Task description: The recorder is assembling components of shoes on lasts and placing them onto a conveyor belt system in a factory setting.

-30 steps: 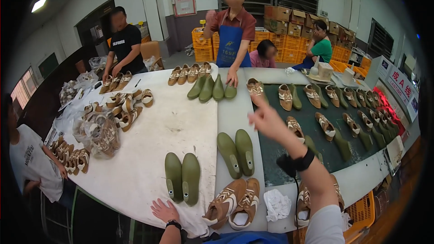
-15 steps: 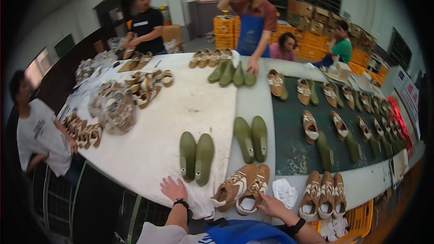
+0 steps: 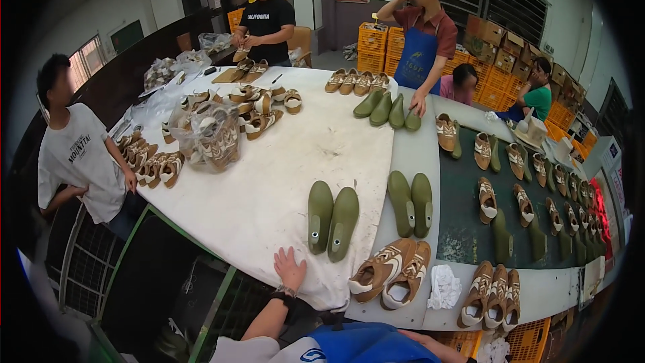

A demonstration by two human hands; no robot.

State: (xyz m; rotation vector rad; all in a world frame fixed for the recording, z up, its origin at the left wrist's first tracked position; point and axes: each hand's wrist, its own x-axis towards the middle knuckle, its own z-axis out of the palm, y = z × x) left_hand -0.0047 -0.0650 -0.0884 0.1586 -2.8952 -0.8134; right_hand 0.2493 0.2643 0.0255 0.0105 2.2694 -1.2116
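Note:
My left hand (image 3: 289, 270) rests on the white cloth (image 3: 269, 208) near the table's front edge, its fingers spread and holding nothing. Just beyond it stands a pair of green shoe lasts (image 3: 333, 220). Two brown and white sneakers (image 3: 391, 273) lie to its right, with a second pair of green lasts (image 3: 410, 204) behind them. At the lower edge, my right hand (image 3: 418, 338) is down beside my blue apron (image 3: 366, 344), partly out of the picture and with its fingers hidden. It is below the sneakers and apart from them.
Crumpled white paper (image 3: 444, 287) and more sneakers (image 3: 494, 296) lie to the right. Rows of sneakers and lasts cover a dark green belt (image 3: 463, 242). Across the table, a co-worker in a blue apron (image 3: 416, 60) touches green lasts (image 3: 388, 109). A bag of shoes (image 3: 211, 138) sits left.
My right hand has left the sneaker and moved down to the lower edge by my apron. My left hand stays flat on the cloth. The view has turned left.

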